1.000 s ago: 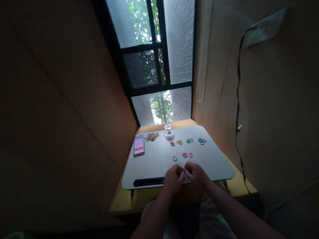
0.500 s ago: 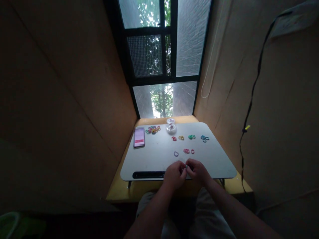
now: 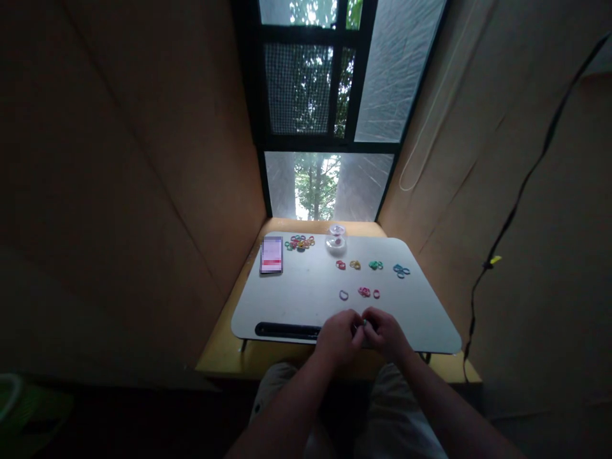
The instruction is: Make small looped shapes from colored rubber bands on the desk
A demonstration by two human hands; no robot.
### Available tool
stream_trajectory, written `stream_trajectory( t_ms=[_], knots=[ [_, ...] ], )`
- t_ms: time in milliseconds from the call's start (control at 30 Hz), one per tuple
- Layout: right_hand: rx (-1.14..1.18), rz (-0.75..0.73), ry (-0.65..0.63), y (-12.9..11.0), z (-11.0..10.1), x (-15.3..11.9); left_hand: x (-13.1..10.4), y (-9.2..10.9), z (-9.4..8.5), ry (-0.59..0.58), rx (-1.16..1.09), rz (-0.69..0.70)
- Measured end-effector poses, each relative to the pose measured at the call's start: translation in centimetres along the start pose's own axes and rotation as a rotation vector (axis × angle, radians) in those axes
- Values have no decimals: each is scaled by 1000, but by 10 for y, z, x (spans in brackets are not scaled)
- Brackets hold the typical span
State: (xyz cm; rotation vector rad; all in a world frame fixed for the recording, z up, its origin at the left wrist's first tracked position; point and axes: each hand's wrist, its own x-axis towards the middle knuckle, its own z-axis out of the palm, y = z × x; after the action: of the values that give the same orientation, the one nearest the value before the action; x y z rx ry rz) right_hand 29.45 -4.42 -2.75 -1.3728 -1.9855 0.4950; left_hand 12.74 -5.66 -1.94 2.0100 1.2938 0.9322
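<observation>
My left hand (image 3: 340,333) and my right hand (image 3: 385,333) meet fingertip to fingertip over the front edge of a white lap table (image 3: 282,303). Both are closed in a pinch around a small greenish thing (image 3: 364,322), mostly covered by the fingers, its kind too small to make out. Just beyond the hands lie a pale purple band (image 3: 343,296) and a small heap of pink bands (image 3: 364,292), with a single pink band (image 3: 377,294) beside it. Farther back are red bands (image 3: 340,264), yellow bands (image 3: 354,264), green bands (image 3: 375,265) and blue bands (image 3: 401,271) in separate groups.
A mixed pile of coloured bands (image 3: 300,243) sits at the back left, near a phone (image 3: 271,255) with a blurred screen. A clear round container (image 3: 336,242) stands at the back. A black slot (image 3: 287,329) runs along the front edge. A cable (image 3: 519,197) hangs at right.
The camera view has shifted and tilted slightly. Both hands stay together, pinching in the same place at the table's front edge; the bands on the table have not visibly moved.
</observation>
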Motion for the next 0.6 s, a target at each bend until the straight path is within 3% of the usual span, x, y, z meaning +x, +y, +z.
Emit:
stream_trajectory(
  t_ms=[600],
  knots=[
    [57, -26, 20, 3, 0, -3, 0, 7, 2, 9, 25, -32]
  ],
)
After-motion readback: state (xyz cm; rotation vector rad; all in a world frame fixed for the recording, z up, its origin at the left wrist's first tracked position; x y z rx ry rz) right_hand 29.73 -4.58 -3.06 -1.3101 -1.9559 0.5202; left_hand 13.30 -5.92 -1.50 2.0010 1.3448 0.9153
